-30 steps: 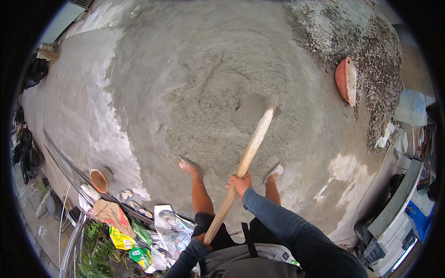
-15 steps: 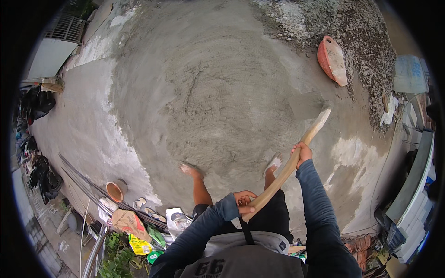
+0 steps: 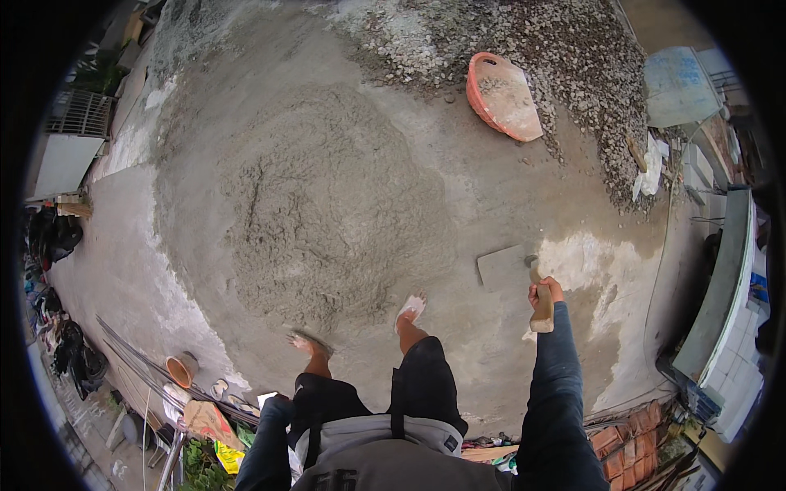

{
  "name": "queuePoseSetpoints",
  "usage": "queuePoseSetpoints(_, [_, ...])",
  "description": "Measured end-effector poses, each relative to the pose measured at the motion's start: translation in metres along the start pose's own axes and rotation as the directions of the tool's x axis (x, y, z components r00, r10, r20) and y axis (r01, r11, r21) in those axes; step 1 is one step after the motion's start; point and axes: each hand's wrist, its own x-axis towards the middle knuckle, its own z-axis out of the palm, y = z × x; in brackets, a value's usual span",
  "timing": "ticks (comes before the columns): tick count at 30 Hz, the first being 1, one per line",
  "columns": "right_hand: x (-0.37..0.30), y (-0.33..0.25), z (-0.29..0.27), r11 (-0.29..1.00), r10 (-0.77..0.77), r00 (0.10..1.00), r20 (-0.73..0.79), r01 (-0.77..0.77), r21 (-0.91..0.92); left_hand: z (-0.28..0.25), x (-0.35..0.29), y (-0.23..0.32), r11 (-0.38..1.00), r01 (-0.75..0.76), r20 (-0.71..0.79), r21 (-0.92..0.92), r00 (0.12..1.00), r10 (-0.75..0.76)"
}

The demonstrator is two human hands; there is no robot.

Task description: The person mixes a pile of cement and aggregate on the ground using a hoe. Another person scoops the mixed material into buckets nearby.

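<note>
My right hand (image 3: 546, 290) grips the wooden handle (image 3: 541, 313) of a hoe out to the right, its fingers wrapped round it. The hoe's flat grey blade (image 3: 501, 268) is just above or on the wet floor; I cannot tell which. Left of it spreads a wide mound of wet grey concrete mix (image 3: 327, 204). My left sleeve (image 3: 274, 421) hangs beside my left thigh, and the hand at its end does not show. My bare feet stand at the mound's near edge, pale with cement.
A shallow red basket (image 3: 503, 98) lies at the gravel pile (image 3: 565, 74), far right. On the near left are long metal rods (image 3: 135, 356), a terracotta pot (image 3: 182, 370) and bags. A blue-grey plastic container (image 3: 679, 86) stands right of the gravel. Bricks (image 3: 626, 446) are stacked at near right.
My left hand has come off the hoe handle and dropped to my left side. The right hand has brought the hoe down and toward me. My view has shifted to the right.
</note>
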Motion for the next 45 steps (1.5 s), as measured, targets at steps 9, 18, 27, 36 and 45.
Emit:
queuePoseSetpoints(9, [-0.117,0.005,-0.088,0.998,-0.061,0.996,-0.06,0.059,-0.033,-0.094,-0.023,0.172,0.457,-0.457,-0.405,-0.763,0.889,0.214])
queuePoseSetpoints(18, [-0.207,0.079,-0.034,0.971,-0.214,0.977,-0.019,0.211,-0.112,-0.056,-0.074,0.113,0.509,-0.583,-0.523,-0.633,0.807,0.274])
queuePoseSetpoints(27, [-0.213,0.173,-0.046,0.953,-0.294,0.956,0.016,0.294,-0.077,0.161,-0.145,-0.085,0.607,-0.227,-0.439,-0.761,0.87,-0.224])
queuePoseSetpoints(36, [-0.29,0.248,0.043,0.889,-0.232,0.959,0.164,0.278,-0.363,0.392,-0.195,-0.162,0.996,0.077,-0.306,-0.042,0.948,-0.087])
queuePoseSetpoints(45, [-0.36,0.364,0.146,0.6,0.051,0.948,0.314,0.222,-0.769,0.386,-0.155,-0.081,0.365,-0.113,-0.237,-0.924,0.919,-0.315])
